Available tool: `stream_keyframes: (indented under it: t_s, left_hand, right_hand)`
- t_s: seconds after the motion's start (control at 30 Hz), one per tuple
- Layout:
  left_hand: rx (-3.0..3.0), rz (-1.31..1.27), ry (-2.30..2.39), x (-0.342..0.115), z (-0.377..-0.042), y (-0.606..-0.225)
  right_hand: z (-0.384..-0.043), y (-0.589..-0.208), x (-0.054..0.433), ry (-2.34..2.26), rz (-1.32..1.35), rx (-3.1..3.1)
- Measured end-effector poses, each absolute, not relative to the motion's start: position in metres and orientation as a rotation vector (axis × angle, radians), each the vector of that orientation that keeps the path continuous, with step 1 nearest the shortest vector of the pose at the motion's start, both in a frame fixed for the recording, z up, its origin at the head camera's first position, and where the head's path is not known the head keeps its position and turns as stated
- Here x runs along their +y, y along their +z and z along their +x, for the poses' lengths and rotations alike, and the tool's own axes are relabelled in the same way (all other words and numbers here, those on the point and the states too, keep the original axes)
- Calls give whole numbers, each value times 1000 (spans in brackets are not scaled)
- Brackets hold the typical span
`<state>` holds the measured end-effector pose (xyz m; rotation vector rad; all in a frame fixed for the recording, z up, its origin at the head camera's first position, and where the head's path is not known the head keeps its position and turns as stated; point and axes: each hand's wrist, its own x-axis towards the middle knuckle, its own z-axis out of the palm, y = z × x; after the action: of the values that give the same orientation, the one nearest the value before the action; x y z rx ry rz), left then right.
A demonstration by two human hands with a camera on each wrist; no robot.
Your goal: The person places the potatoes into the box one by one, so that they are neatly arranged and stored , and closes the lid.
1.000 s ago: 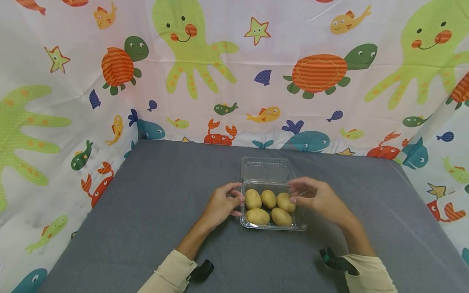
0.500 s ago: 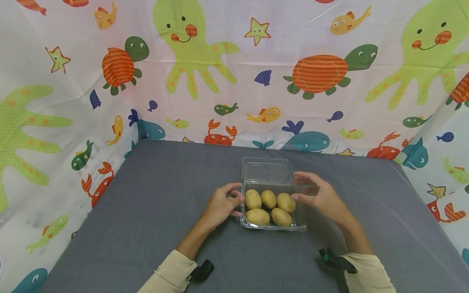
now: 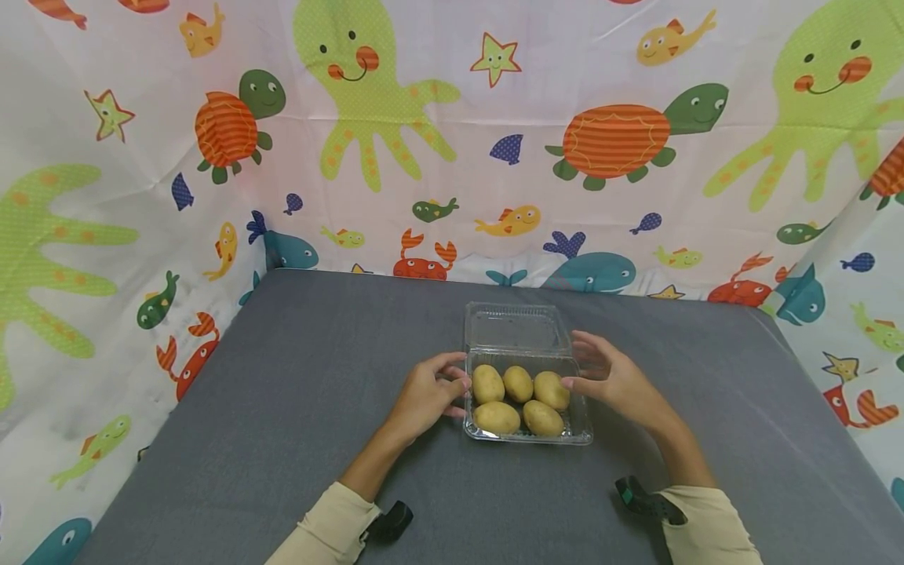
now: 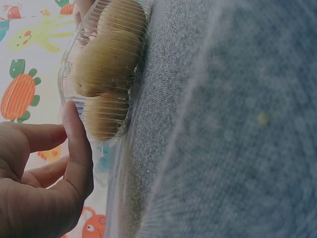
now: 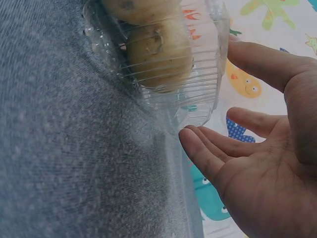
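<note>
A clear plastic clamshell container (image 3: 581, 438) sits on the table with its lid (image 3: 513, 326) folded back, away from me. Inside lie several yellow potatoes (image 3: 497, 418). My left hand (image 3: 428, 396) is at the container's left side, fingers loosely bent. In the left wrist view, a fingertip of the left hand (image 4: 49, 191) touches the ribbed wall near the rim. On the other side, my right hand (image 3: 625, 384) is spread, its thumb at the right rim. The right wrist view has the right hand (image 5: 267, 173) with fingertips close to a corner; contact there is hard to tell.
A grey cloth (image 3: 339, 337) covers the table. Behind it and on both sides hangs a white curtain (image 3: 452, 102) printed with sea animals. A dark wrist device (image 3: 653, 502) is strapped over each beige sleeve (image 3: 709, 526).
My right hand has drawn back slightly to the right, its fingers leaving the space over the container's back right part. The left hand, container and potatoes keep their places.
</note>
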<state>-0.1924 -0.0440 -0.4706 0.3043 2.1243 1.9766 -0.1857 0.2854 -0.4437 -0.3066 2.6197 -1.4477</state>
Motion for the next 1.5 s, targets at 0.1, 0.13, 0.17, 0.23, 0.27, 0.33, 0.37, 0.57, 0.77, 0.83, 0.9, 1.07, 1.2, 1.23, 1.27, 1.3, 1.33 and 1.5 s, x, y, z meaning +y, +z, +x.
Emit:
stream_keyframes:
  t_s: [0.1, 0.13, 0.17, 0.23, 0.27, 0.33, 0.37, 0.57, 0.77, 0.83, 0.9, 1.07, 1.2, 1.23, 1.27, 1.3, 1.33, 1.5]
  left_hand:
    - [2122, 302, 1978, -44, -192, -470]
    - [2123, 303, 1977, -44, -192, -470]
    - [2123, 302, 1976, -44, -192, -470]
    - [2123, 301, 1977, -44, -192, -470]
    - [2123, 300, 1977, -44, -192, -470]
    - [2125, 300, 1977, -44, -192, -470]
    - [2125, 298, 1978, -44, -192, -470]
    - [2140, 298, 1961, -44, -192, -470]
    - [2140, 299, 1965, -44, -194, -470]
    - [2136, 302, 1971, -44, -194, -470]
    - [2136, 299, 1969, -44, -193, -470]
    - [2137, 286, 1963, -44, -194, -472]
    - [2133, 271, 1964, -44, -194, -472]
    - [2130, 267, 1966, -44, -194, -472]
    - [2128, 264, 1967, -44, -194, -472]
    - [2127, 265, 1968, -44, -194, -472]
    - [2125, 264, 1969, -44, -194, -472]
    - [2123, 267, 1971, -44, -194, -472]
  right_hand:
    - [-185, -444, 286, -1454, -312, 2603]
    - [-185, -444, 286, -1457, -315, 2598]
    - [-185, -444, 286, -1461, -321, 2592]
    - [-186, -445, 286, -1466, -321, 2580]
    - [-186, -446, 287, -1466, -319, 2575]
    - [-187, -447, 287, -1468, -313, 2565]
    - [-187, -448, 287, -1473, -310, 2558]
    - [-188, -447, 288, -1530, -317, 2525]
    - [-189, -444, 289, -1599, -319, 2496]
    - [-189, -444, 290, -1620, -322, 2488]
    - [-189, -444, 290, -1641, -325, 2481]
    - [-187, -445, 291, -1718, -321, 2447]
    - [-186, -444, 291, -1729, -306, 2462]
    - [-186, -443, 291, -1732, -306, 2466]
    - [-186, -443, 291, -1733, -305, 2470]
    - [-186, -443, 292, -1735, -309, 2474]
    - [-186, -442, 292, -1739, -313, 2475]
    - [-185, -440, 293, -1730, -319, 2487]
